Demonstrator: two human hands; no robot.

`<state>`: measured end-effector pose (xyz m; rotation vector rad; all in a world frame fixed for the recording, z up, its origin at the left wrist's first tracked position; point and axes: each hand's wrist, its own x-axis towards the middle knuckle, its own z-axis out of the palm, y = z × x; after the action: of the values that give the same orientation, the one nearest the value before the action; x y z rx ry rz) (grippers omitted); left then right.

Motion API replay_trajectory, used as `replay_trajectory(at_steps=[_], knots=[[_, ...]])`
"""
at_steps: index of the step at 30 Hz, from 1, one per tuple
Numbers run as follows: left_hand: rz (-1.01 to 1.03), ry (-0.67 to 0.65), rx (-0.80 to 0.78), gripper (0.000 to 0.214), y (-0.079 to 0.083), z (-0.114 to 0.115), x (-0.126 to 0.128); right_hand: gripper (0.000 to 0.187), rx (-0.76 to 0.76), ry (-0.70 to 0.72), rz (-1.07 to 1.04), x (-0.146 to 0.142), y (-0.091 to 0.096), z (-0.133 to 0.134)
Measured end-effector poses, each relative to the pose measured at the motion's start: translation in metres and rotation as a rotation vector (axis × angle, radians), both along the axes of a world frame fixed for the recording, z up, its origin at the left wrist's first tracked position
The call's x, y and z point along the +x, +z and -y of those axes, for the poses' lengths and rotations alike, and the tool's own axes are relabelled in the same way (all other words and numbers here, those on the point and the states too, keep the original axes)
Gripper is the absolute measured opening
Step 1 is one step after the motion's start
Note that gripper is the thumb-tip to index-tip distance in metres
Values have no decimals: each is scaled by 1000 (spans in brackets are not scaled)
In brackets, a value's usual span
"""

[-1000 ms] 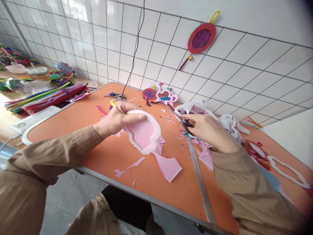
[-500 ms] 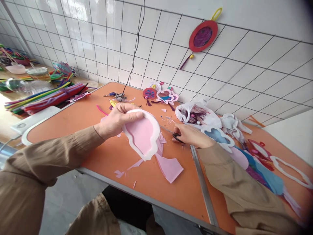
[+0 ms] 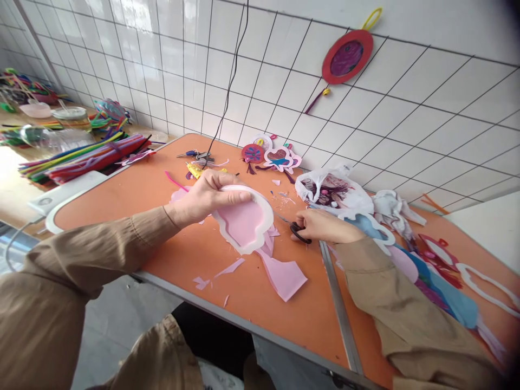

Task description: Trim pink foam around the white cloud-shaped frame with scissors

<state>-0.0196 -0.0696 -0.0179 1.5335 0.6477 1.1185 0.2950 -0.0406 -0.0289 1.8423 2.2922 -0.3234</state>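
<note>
Above the orange table [image 3: 162, 249], my left hand [image 3: 207, 197] pinches a white foam frame [image 3: 267, 216] by its upper edge, thumb on top. Pink sheet [image 3: 242, 223] fills the inside of this wavy-edged frame. A pink strip [image 3: 284, 275] trails from behind its right side down to the tabletop. My right hand [image 3: 319, 226] is closed on the black handles of a pair of scissors [image 3: 299, 232], whose blades point left toward the frame's right edge. Whether the blades touch the pink sheet, I cannot tell. Pink scraps [image 3: 229, 268] lie below the frame.
Behind the hands are a yellow glue gun [image 3: 194, 170], keys [image 3: 199, 156], finished ornaments [image 3: 254, 153] and a white plastic bag [image 3: 353, 192]. Blue and white frames [image 3: 368, 225] lie on the right. Pipe cleaners [image 3: 93, 160] pile up on the left. A tiled wall stands behind.
The view has shifted slightly. My left hand has tilted the foam frame, so its lower point sits higher. The scissors in my right hand have turned, showing more of their handles.
</note>
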Motion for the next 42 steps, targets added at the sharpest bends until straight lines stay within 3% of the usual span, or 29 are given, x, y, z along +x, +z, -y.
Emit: replay_trajectory(at_steps=[3, 6, 7, 8, 10, 13, 15, 19, 27, 33, 42], knots=[[-35, 12, 39, 32, 0, 0, 3, 13, -27, 10, -96, 2, 7, 1], [-61, 15, 57, 36, 3, 2, 8, 17, 129, -2, -235, -11, 19, 17], [-69, 14, 62, 36, 4, 2, 10, 23, 229, -10, -341, -20, 23, 25], [-79, 11, 68, 36, 5, 3, 12, 24, 365, 9, -608, -29, 27, 35], [-104, 3, 83, 35, 8, 5, 17, 22, 506, 181, -938, -49, 35, 54], [-120, -29, 127, 32, 11, 6, 24, 16, 745, 359, -890, -69, 44, 75], [-112, -55, 149, 30, 12, 8, 28, 11, 802, 403, -822, -74, 47, 82], [-165, -66, 146, 30, 15, 13, 32, 4, 772, 410, -775, -72, 47, 85], [-169, -63, 139, 27, 19, 15, 39, 14, 723, 345, -782, -73, 48, 85], [-139, -76, 145, 31, 22, 13, 36, 16, 645, 190, -954, -73, 42, 82], [23, -19, 16, 34, 0, 3, 22, 14, 572, 28, -1249, -67, 33, 69]])
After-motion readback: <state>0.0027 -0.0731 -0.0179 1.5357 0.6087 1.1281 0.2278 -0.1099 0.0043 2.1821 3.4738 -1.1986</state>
